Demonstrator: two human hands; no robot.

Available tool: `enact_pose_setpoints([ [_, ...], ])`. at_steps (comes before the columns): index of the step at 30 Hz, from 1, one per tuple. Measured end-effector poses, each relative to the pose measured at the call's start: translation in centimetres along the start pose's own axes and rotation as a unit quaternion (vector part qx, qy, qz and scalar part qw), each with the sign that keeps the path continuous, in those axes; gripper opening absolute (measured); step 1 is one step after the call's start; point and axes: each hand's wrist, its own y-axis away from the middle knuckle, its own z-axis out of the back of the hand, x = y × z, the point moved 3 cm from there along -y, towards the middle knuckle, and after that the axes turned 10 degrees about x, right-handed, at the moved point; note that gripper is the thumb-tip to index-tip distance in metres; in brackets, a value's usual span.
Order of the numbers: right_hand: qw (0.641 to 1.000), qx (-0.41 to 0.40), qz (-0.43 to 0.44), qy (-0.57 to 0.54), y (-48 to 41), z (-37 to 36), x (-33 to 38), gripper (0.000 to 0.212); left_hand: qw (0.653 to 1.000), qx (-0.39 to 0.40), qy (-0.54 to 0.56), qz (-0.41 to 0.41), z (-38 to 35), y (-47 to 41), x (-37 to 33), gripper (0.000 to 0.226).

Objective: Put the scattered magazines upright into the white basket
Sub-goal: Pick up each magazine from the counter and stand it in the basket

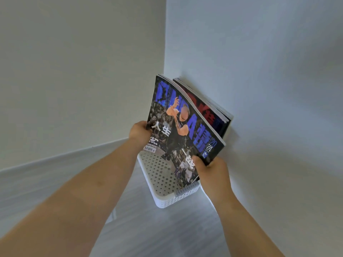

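Observation:
A magazine (pixel 178 127) with a dark cover, blue letters and a basketball player stands upright, its lower edge inside the white perforated basket (pixel 163 193) on the floor. My left hand (pixel 139 132) grips its left edge. My right hand (pixel 209 167) grips its lower right corner, thumb on the cover. Behind it a second magazine (pixel 213 112) with a dark red cover stands upright in the basket and leans on the right wall; most of it is hidden.
The basket sits in a corner between two white walls (pixel 259 71), on a grey wood-look floor (pixel 157 229). A grey skirting board (pixel 55 160) runs along the left wall. My forearms reach in from the bottom of the view.

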Motion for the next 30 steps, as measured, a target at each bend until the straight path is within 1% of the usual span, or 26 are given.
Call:
enact_pose_setpoints([
  [1, 1.0, -0.005, 0.001, 0.016, -0.1, 0.0, 0.1, 0.006, 1.0, 0.003, 0.005, 0.004, -0.3, -0.2, 0.2, 0.028],
  [3, 0.998, -0.023, 0.007, 0.056, -0.4, 0.1, 0.2, 0.014, 1.0, 0.014, 0.013, 0.012, -0.8, -0.6, 0.7, 0.027],
  [6, 0.988, -0.042, 0.014, 0.146, -0.5, 0.3, 0.5, 0.021, 0.998, 0.031, 0.037, 0.029, -1.4, -1.0, 1.3, 0.03],
  [9, 0.972, -0.075, 0.004, 0.221, -0.4, 0.4, 0.5, 0.038, 0.997, 0.042, 0.046, 0.043, -2.0, -1.3, 2.0, 0.039],
  [10, 0.968, -0.084, 0.002, 0.236, -0.4, 0.3, 0.5, 0.04, 0.996, 0.048, 0.057, 0.043, -2.2, -1.2, 2.1, 0.042],
  [12, 0.963, -0.096, 0.001, 0.253, -0.4, 0.1, 0.5, 0.037, 0.993, 0.072, 0.09, 0.031, -2.8, -0.9, 1.9, 0.052],
  [14, 0.959, -0.107, 0.009, 0.262, -0.5, -0.1, 0.6, 0.033, 0.99, 0.097, 0.098, 0.007, -3.6, -0.9, 1.6, 0.071],
  [16, 0.955, -0.122, 0.019, 0.27, -0.7, 0.0, 0.5, 0.032, 0.993, 0.103, 0.045, -0.018, -4.3, -0.6, 1.1, 0.087],
  [17, 0.952, -0.13, 0.022, 0.275, -0.8, 0.1, 0.3, 0.034, 0.993, 0.105, 0.039, -0.029, -4.5, -0.2, 0.9, 0.09],
  [19, 0.951, -0.137, 0.015, 0.276, -0.7, 0.3, -0.2, 0.04, 0.986, 0.134, 0.084, -0.057, -5.0, 0.8, 0.5, 0.089],
  [20, 0.952, -0.139, 0.007, 0.272, -0.6, 0.4, -0.6, 0.043, 0.978, 0.161, 0.105, -0.078, -5.4, 1.5, 0.2, 0.087],
  [22, 0.957, -0.147, -0.003, 0.249, 0.0, 0.4, -1.6, 0.043, 0.962, 0.223, 0.131, -0.092, -6.3, 2.9, -0.3, 0.088],
  [24, 0.967, -0.15, -0.027, 0.206, 0.8, 0.2, -2.7, 0.039, 0.951, 0.26, 0.141, -0.09, -7.2, 4.0, -0.5, 0.089],
  [26, 0.975, -0.109, -0.067, 0.179, 1.4, -0.5, -4.1, 0.033, 0.951, 0.264, 0.139, -0.081, -7.9, 4.8, -0.4, 0.094],
  [28, 0.978, -0.069, -0.073, 0.18, 1.5, -1.3, -5.1, 0.025, 0.951, 0.271, 0.14, -0.057, -8.4, 5.4, 0.3, 0.101],
  [30, 0.978, -0.061, -0.069, 0.185, 1.2, -1.6, -5.4, 0.021, 0.943, 0.287, 0.167, -0.016, -8.8, 6.0, 1.0, 0.103],
])
